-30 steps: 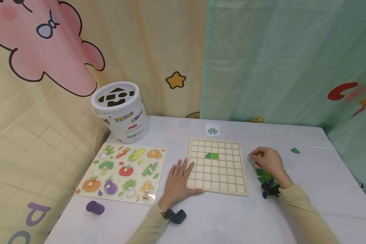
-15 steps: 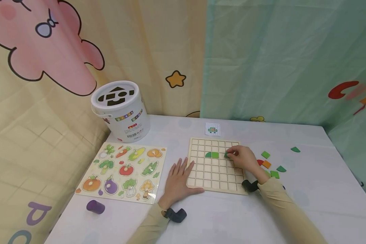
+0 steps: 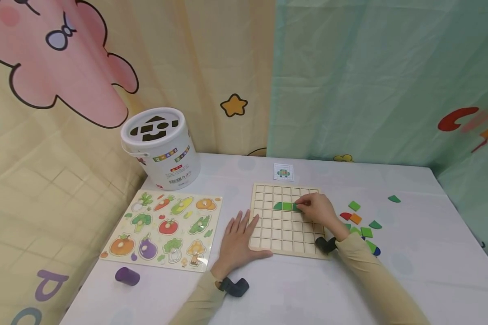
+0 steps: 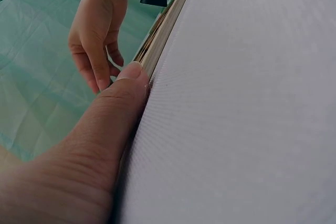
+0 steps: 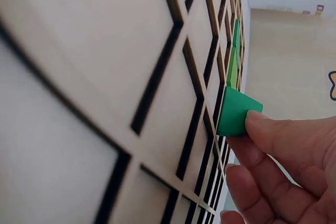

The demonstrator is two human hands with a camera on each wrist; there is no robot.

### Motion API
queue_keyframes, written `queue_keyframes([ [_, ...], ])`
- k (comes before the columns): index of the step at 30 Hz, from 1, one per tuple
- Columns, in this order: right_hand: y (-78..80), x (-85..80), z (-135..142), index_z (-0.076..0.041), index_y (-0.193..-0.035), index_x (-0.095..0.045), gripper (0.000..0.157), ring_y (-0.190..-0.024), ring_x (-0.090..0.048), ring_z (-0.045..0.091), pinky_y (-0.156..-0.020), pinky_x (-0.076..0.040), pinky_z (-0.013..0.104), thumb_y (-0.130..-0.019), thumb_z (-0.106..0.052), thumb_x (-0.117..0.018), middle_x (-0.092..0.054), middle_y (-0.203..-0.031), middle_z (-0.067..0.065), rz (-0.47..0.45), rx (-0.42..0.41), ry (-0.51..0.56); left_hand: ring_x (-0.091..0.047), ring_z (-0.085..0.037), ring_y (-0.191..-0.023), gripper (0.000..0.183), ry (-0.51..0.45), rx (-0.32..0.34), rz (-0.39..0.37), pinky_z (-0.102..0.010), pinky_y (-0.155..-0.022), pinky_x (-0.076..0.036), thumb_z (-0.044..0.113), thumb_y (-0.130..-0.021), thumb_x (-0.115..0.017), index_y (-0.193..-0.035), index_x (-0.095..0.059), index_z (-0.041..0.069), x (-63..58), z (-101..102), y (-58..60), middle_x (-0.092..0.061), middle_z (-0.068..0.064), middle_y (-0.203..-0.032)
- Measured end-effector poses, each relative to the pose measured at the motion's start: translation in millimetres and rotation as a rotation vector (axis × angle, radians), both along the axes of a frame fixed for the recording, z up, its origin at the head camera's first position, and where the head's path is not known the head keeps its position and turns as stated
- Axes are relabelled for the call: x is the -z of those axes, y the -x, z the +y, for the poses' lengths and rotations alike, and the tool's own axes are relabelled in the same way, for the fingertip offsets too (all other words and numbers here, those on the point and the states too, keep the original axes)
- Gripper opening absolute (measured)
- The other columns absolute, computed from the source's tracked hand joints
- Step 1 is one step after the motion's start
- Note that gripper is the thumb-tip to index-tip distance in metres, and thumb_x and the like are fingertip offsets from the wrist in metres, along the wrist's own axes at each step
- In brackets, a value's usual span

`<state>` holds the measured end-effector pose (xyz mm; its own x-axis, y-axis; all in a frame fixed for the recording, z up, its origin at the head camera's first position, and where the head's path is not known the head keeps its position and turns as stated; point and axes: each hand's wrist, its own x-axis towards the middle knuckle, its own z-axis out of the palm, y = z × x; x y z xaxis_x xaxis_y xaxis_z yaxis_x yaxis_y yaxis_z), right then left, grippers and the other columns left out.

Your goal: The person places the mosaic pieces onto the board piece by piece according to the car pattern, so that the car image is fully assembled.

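Right hand point(image 3: 318, 210) brings green piece point(image 5: 239, 113) to square point(image 3: 287, 206)

Farther left across the gridded board point(image 3: 280, 230) than half a second ago, thumb and fingers pinch the piece just right of the square. Tilted to the grid, it points a corner squareward; its long axis is unclear. The left hand point(image 3: 237, 248) lies spread at the board's near-left corner.

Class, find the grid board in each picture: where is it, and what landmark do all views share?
Head: grid board, just right of and below centre.
Left wrist: its edge slants down from top centre.
Right wrist: it fills the left and much of the middle.
Shared landmark: the right hand.
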<state>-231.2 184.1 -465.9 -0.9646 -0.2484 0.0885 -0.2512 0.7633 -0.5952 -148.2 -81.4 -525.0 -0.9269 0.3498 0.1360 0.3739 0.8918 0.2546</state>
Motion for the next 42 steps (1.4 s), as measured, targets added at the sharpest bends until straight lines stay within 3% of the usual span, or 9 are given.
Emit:
queue_keyframes([
  [6, 2.8, -0.2, 0, -0.007, -0.084, -0.074, 0.007, -0.068, -0.057, 0.016, -0.06, -0.047, 0.034, -0.085, -0.013, -0.072, -0.065, -0.075, 0.0, -0.009, 0.02, -0.019, -0.002, -0.026, -0.143, 0.108, -0.002, 0.002, 0.0, -0.042, -0.114, -0.004, 0.084, -0.07, -0.049, -0.153, -0.022, 0.021, -1.6, 0, -0.3, -0.011, -0.006, -0.158],
  [13, 3.6, 1.3, 0, -0.005, -0.082, -0.074, 0.009, -0.069, -0.057, 0.018, -0.06, -0.048, 0.035, -0.085, -0.013, -0.071, -0.062, -0.08, 0.003, -0.013, 0.014, -0.04, -0.005, -0.027, -0.143, 0.108, -0.01, 0.006, 0.005, -0.044, -0.114, -0.007, 0.082, -0.07, -0.052, -0.152, -0.024, 0.019, -4.2, 0, -1.6, -0.013, -0.008, -0.157],
  [22, -0.8, -0.1, 3, -0.002, -0.09, -0.076, 0.012, -0.079, -0.057, 0.021, -0.069, -0.049, 0.04, -0.084, -0.011, -0.072, -0.064, -0.09, 0.008, -0.008, -0.025, -0.078, -0.008, -0.029, -0.143, 0.108, -0.016, 0.012, 0.028, -0.045, -0.113, -0.009, 0.083, -0.07, -0.05, -0.152, -0.025, 0.018, -2.7, -1, -1.0, -0.015, -0.009, -0.157],
  [30, -6.6, -4.4, 4, 0.002, -0.099, -0.073, 0.018, -0.063, -0.045, 0.016, -0.056, -0.039, 0.03, -0.085, -0.008, -0.069, -0.059, -0.078, 0.003, -0.027, -0.091, -0.106, -0.005, -0.027, -0.143, 0.108, -0.012, 0.011, 0.014, -0.043, -0.113, -0.006, 0.083, -0.07, -0.05, -0.152, -0.023, 0.019, -2.1, -1, -0.4, -0.013, -0.008, -0.157],
  [37, -16.8, -0.3, 9, 0.004, -0.116, -0.065, 0.033, -0.076, -0.045, 0.019, -0.063, -0.039, 0.031, -0.087, -0.011, -0.068, -0.056, -0.085, 0.004, 0.007, -0.18, -0.162, -0.006, -0.028, -0.143, 0.108, -0.023, 0.012, 0.019, -0.044, -0.113, -0.007, 0.082, -0.07, -0.053, -0.152, -0.025, 0.017, -3.5, -2, -1.4, -0.014, -0.009, -0.157],
  [42, -26.4, -0.2, 21, 0.003, -0.113, -0.067, 0.028, -0.085, -0.052, 0.023, -0.069, -0.044, 0.035, -0.088, -0.01, -0.067, -0.06, -0.096, 0.008, 0.046, -0.209, -0.116, -0.008, -0.03, -0.143, 0.108, -0.027, 0.019, 0.032, -0.045, -0.113, -0.008, 0.082, -0.07, -0.052, -0.152, -0.026, 0.017, -3.0, -1, -1.3, -0.016, -0.01, -0.157],
])
